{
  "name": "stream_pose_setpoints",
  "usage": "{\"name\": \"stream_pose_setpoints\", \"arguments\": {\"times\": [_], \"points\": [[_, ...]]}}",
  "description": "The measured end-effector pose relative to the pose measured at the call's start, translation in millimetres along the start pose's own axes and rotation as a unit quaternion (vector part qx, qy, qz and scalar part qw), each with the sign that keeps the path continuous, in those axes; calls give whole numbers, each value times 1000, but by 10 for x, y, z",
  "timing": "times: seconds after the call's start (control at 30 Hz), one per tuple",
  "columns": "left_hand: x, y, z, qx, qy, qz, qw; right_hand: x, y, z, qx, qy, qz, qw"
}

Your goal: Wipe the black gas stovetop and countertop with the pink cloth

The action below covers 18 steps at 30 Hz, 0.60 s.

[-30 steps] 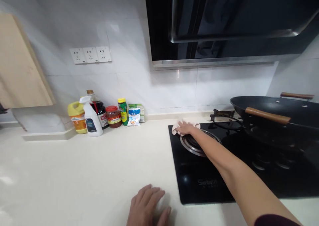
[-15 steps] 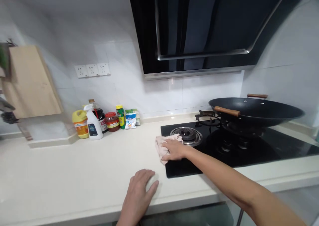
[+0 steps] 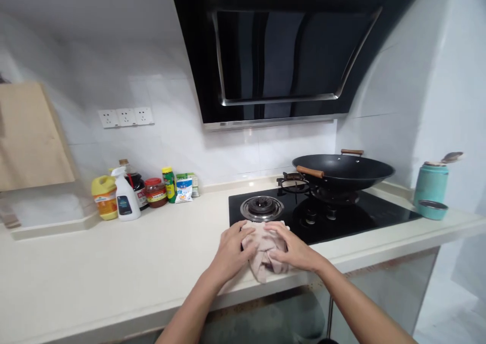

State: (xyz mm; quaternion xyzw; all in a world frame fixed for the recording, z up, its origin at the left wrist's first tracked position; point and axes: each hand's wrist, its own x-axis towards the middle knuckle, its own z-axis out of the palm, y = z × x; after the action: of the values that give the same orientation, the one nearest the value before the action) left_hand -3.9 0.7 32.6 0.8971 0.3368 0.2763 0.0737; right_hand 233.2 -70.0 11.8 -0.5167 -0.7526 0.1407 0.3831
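"Fingers (image 3: 279,226) first: how do they stand?"
"Those of the left hand (image 3: 229,252) and right hand (image 3: 301,253) curve onto a crumpled pale cloth (image 3: 262,245), holding it between them."
"Where is the cloth?"
"At the front edge of the black stove (image 3: 353,225), partly over the tabletop (image 3: 152,263), just in front of a round burner (image 3: 261,206)."
"Farther out?"
"A wok (image 3: 343,171) sits on the stove's right side, a teal canister (image 3: 431,184) beyond it; a spray bottle (image 3: 127,197) and red-lidded jar (image 3: 155,195) stand at left."
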Motion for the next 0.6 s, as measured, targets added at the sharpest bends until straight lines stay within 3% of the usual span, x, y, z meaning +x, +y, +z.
{"name": "stream_pose_setpoints", "arguments": {"times": [0.1, 0.2, 0.27, 0.33, 0.4, 0.6], "points": [[316, 239, 139, 53, -125, 15, 991, -314, 347, -340, -65, 166, 8, 984], [503, 355, 320, 72, -224, -6, 972, -747, 949, -751, -174, 332, 44, 926], [601, 420, 412, 83, -244, -20, 966, -1003, 1333, -978, -261, 385, 126, 876], [708, 487, 473, 95, -246, -34, 964, -1165, 1595, -1119, -330, 357, 217, 847], [825, 540, 522, 101, -240, -45, 964, -1216, 1706, -1177, -364, 304, 269, 838], [1193, 544, 704, 97, -163, -71, 979, -1034, 1613, -1227, -389, 222, 327, 832]]}}
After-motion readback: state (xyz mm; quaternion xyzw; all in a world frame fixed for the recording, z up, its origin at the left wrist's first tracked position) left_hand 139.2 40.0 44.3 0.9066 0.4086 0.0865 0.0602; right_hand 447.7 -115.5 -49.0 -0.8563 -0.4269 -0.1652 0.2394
